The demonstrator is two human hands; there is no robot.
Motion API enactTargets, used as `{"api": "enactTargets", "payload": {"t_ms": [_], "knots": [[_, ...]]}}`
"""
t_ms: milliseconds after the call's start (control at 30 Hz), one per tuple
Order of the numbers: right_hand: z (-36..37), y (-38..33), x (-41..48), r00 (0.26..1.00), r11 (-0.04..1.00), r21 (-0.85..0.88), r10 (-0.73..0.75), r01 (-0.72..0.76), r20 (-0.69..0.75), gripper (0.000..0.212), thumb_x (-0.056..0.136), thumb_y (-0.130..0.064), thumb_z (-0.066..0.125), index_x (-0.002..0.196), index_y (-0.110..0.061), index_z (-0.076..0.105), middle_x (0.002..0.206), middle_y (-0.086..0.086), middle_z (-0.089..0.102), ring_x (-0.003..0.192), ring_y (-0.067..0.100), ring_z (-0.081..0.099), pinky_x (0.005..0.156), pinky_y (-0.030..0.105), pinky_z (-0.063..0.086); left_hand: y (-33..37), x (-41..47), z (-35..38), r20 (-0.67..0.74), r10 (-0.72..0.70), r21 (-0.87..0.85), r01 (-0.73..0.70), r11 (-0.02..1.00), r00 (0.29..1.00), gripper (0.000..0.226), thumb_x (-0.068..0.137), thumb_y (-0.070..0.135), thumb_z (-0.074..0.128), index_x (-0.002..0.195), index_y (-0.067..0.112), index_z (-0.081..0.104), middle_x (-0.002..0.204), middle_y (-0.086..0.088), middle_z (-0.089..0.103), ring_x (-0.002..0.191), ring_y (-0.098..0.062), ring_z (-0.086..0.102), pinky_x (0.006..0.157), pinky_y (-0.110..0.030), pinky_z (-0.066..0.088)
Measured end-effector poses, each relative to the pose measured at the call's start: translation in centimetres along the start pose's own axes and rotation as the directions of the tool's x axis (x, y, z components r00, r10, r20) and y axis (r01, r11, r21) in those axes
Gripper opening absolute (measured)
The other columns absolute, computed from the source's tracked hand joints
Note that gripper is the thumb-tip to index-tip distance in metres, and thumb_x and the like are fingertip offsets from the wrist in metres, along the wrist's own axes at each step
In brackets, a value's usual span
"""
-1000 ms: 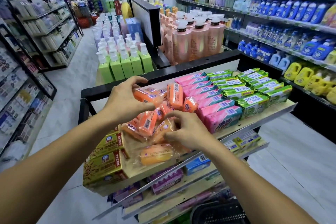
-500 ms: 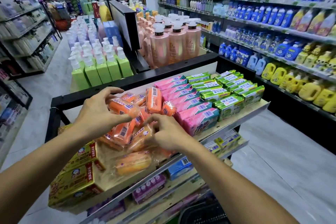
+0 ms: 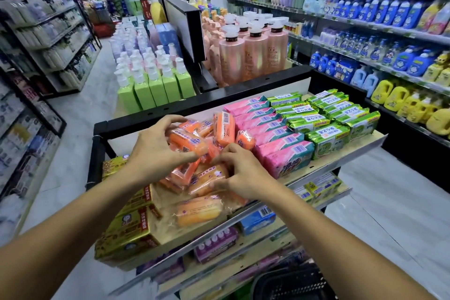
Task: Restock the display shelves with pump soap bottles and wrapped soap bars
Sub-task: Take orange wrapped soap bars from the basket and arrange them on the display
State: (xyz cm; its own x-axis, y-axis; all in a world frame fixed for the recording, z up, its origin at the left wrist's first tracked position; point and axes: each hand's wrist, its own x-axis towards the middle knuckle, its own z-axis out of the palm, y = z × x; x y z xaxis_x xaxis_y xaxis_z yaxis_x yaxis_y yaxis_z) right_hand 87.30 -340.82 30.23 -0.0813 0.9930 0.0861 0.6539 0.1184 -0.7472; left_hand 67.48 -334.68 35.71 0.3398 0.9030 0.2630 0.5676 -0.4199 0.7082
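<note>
Two-handed, works seemingly light, firm, film-slick bars (image 3: pixel 198 209): curls left hand (image 3: pixel 155 151) round one, pinches another just beneath with right hand (image 3: pixel 246 175); best gripped across long edges.

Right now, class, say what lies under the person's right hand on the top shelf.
The right hand rests on a heap of orange wrapped soap bars, fingers curled round one. How many bars lie beneath the palm is hidden.

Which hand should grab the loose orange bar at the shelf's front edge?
The right hand: it sits just behind that front bar, while the left hand grips another orange bar farther back.
</note>
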Motion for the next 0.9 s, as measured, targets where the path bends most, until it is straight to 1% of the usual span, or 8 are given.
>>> {"api": "enactTargets", "payload": {"t_ms": [200,300,467,567,633,700,800,900], "knots": [[-0.5,0.1,-0.1,0.998,0.993,-0.110,-0.047,0.051,0.038,0.051,0.074,-0.036,0.084,0.122,-0.024,0.069,0.112,-0.014,0.049,0.107,0.006,0.050,0.099,0.022,0.038,-0.1,-0.3,-0.6,-0.003,-0.013,-0.015,0.013,1.000,1.000,0.079,0.055,0.033,0.094,0.124,0.036,0.056,0.104,0.024,0.058,0.082,0.025,0.056,0.056,0.002,0.040],[-0.9,0.2,-0.1,0.998,0.987,-0.151,-0.056,0.058,0.018,0.051,0.074,-0.043,0.082,0.120,-0.025,0.069,0.112,-0.018,0.050,0.106,0.006,0.051,0.098,0.027,0.042,-0.2,-0.7,-1.0,-0.003,-0.016,-0.014,0.016,1.000,1.000,0.079,0.057,0.031,0.094,0.126,0.035,0.055,0.106,0.021,0.059,0.082,0.024,0.056,0.054,0.001,0.042],[-0.6,0.3,-0.3,0.997,0.989,-0.128,-0.072,0.070,-0.004,0.049,0.074,-0.043,0.082,0.118,-0.024,0.070,0.111,-0.019,0.050,0.106,0.007,0.053,0.098,0.031,0.046,-0.7,-1.8,-1.2,0.012,-0.042,0.008,0.042,0.999,0.999,0.078,0.060,0.035,0.091,0.127,0.039,0.052,0.118,0.011,0.060,0.081,0.004,0.066,0.056,-0.010,0.051],[0.5,0.0,-0.4,0.996,0.975,-0.201,-0.092,0.091,0.006,0.051,0.075,-0.044,0.081,0.121,-0.024,0.069,0.112,-0.013,0.050,0.108,0.012,0.055,0.100,0.035,0.047,-0.7,-2.2,-1.1,0.001,-0.033,0.030,0.033,0.999,0.999,0.077,0.061,0.038,0.090,0.128,0.037,0.052,0.113,0.013,0.059,0.083,0.007,0.062,0.054,-0.006,0.049],[0.7,-0.1,-0.6,0.995,0.973,-0.210,-0.095,0.092,-0.002,0.051,0.075,-0.043,0.082,0.121,-0.025,0.069,0.114,-0.011,0.051,0.113,0.014,0.055,0.102,0.038,0.046,-0.7,-2.3,-1.0,0.004,-0.037,0.025,0.037,0.999,0.999,0.078,0.061,0.037,0.090,0.129,0.036,0.052,0.118,0.010,0.060,0.086,0.006,0.063,0.061,-0.010,0.054],[0.6,-0.3,-0.7,0.994,0.959,-0.261,-0.110,0.107,0.003,0.051,0.076,-0.044,0.080,0.122,-0.026,0.068,0.113,-0.010,0.053,0.108,0.015,0.058,0.096,0.039,0.049,-0.7,-2.4,-0.8,0.003,-0.037,0.019,0.037,0.999,0.999,0.079,0.060,0.035,0.091,0.129,0.035,0.053,0.119,0.009,0.060,0.085,0.006,0.064,0.064,-0.012,0.055],[0.7,-0.9,-1.4,0.991,0.929,-0.348,-0.133,0.128,0.010,0.056,0.081,-0.060,0.067,0.130,-0.032,0.060,0.120,-0.012,0.052,0.107,0.014,0.058,0.092,0.039,0.051,-0.7,-2.5,-0.8,-0.013,-0.033,-0.004,0.033,0.999,0.999,0.078,0.058,0.035,0.091,0.127,0.034,0.054,0.111,0.014,0.060,0.079,0.014,0.063,0.061,-0.007,0.051],[2.0,-2.1,-2.8,0.992,0.878,-0.462,-0.118,0.129,0.054,0.084,0.072,-0.092,0.035,0.139,-0.043,0.043,0.132,-0.012,0.046,0.115,0.019,0.050,0.095,0.042,0.050,-1.0,-2.7,-1.1,-0.023,-0.025,-0.053,0.024,0.998,0.999,0.075,0.058,0.035,0.091,0.123,0.038,0.054,0.107,0.021,0.060,0.082,0.011,0.065,0.065,-0.013,0.056]]}}
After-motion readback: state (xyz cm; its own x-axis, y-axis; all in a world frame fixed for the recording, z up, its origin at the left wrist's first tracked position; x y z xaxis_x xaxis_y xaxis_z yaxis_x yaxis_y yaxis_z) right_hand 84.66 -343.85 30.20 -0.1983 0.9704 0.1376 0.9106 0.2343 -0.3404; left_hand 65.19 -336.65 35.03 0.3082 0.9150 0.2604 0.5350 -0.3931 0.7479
